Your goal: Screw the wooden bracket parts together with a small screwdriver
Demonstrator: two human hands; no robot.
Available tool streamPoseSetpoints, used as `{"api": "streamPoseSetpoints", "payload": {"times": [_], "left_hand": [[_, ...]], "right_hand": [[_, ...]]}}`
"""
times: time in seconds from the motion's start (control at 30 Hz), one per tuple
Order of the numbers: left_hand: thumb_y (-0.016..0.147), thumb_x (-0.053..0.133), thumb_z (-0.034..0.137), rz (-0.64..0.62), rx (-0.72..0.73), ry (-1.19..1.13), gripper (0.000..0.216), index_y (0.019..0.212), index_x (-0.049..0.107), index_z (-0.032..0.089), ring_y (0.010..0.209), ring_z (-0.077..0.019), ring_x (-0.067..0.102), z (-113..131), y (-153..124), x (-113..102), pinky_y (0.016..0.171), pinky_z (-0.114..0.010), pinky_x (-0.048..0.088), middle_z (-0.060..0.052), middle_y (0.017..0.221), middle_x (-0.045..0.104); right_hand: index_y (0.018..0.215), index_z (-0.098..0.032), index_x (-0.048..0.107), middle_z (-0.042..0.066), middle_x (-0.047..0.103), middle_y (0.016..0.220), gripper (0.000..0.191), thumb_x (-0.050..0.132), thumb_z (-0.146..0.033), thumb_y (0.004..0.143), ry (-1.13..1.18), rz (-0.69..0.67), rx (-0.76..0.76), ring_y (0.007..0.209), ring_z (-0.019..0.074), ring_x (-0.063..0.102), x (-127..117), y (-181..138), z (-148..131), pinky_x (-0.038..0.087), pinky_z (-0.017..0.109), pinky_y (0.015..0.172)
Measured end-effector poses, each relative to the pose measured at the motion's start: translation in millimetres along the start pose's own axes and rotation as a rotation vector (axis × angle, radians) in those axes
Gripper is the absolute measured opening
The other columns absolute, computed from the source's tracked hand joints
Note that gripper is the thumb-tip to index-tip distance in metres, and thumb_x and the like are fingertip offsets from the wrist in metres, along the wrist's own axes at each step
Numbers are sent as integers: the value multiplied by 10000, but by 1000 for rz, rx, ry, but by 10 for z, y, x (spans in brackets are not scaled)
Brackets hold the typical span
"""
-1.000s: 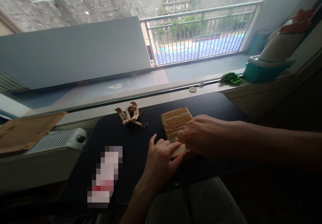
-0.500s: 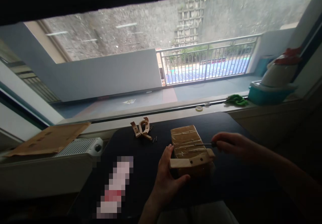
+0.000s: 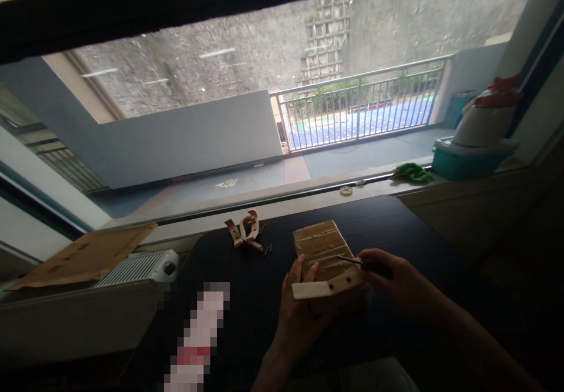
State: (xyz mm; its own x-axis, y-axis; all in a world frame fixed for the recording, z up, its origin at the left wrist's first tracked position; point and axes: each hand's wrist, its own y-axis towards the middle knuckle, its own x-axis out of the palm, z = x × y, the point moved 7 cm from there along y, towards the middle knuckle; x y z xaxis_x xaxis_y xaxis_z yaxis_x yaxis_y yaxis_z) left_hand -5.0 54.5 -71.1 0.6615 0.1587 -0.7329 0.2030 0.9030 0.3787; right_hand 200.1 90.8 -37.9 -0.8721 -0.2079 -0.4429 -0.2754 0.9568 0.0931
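A tan taped block lies on the black table in front of me. Across its near end rests a pale wooden strip with holes. My left hand grips the block's near left corner, thumb against the strip. My right hand is closed round the dark handle of a thin screwdriver, whose shaft points left over the block, close to the strip.
Loose curved wooden pieces and small screws lie at the table's far edge. A blurred-out item lies near left. On the sill are a tape roll, a green cloth and a teal tub. Cardboard rests on a radiator at the left.
My right hand drew off the block to the right holding the screwdriver, then brought its tip back over the block. The wooden strip now shows. The view tilted upward.
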Motion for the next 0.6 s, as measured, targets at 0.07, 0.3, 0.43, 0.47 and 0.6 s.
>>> {"api": "streamPoseSetpoints", "payload": {"times": [0.07, 0.3, 0.43, 0.47, 0.6], "left_hand": [[546, 788, 302, 8, -50, -83, 923, 1363, 361, 246, 1349, -370, 203, 46, -105, -32, 1072, -552, 249, -110, 1480, 238], [834, 422, 292, 320, -406, -118, 350, 1156, 505, 183, 1216, -252, 446, -325, 88, -542, 1015, -447, 361, -114, 1273, 492], [775, 519, 469, 261, -499, -56, 487, 1093, 556, 102, 1234, -367, 402, -504, 325, -403, 1024, -566, 262, -202, 1208, 541], [784, 500, 483, 227, -505, -59, 456, 1023, 597, 106, 1210, -378, 427, -506, 306, -327, 1013, -582, 261, -204, 1145, 585], [850, 386, 439, 153, -472, -89, 420, 1074, 615, 167, 1225, -316, 441, -403, 25, -118, 1040, -544, 255, -147, 1197, 594]], "right_hand": [[1101, -179, 576, 58, 657, 1021, 400, 573, -427, 787, 30, 27, -20, 947, 220, 592, -66, 66, 7, 464, 332, 824], [970, -151, 644, 65, 656, 872, 433, 563, -518, 755, 259, 340, 175, 760, 221, 606, -98, -74, 388, 496, 329, 629], [959, -157, 629, 67, 653, 903, 429, 556, -534, 769, 439, 521, 203, 856, 228, 602, 51, -146, 577, 475, 370, 800], [983, -162, 622, 73, 651, 965, 424, 557, -525, 775, 468, 528, 183, 926, 236, 591, 86, -128, 590, 456, 377, 850], [1045, -168, 606, 88, 618, 1130, 427, 530, -513, 804, 558, 451, 101, 1122, 250, 514, 213, -48, 551, 404, 378, 941]]}}
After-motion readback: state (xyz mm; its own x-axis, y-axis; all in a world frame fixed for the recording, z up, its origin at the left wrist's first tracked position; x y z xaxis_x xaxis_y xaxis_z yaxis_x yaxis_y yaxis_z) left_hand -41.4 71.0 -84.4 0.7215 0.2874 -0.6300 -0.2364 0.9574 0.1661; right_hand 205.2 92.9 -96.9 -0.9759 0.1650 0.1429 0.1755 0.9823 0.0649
